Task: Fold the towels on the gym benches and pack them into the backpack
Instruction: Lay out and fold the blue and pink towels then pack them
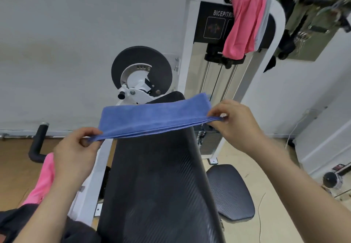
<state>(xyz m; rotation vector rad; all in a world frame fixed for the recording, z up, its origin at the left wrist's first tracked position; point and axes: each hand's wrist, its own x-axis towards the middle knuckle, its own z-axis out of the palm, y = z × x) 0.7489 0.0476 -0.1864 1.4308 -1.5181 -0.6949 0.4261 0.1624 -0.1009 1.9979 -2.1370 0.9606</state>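
Observation:
A blue towel, folded into a long strip, lies across the top of a black padded bench. My left hand pinches its near-left corner, and my right hand pinches its right end. A pink towel hangs over the top of the white bicep/tricep machine. Another pink towel shows at the lower left, partly hidden behind my left arm. Something black sits at the bottom left corner; I cannot tell what it is.
A black seat pad sits low on the right. A black disc and a black padded handle belong to the machine by the grey wall. A green board with hanging items is on the right wall. Cables run along the floor.

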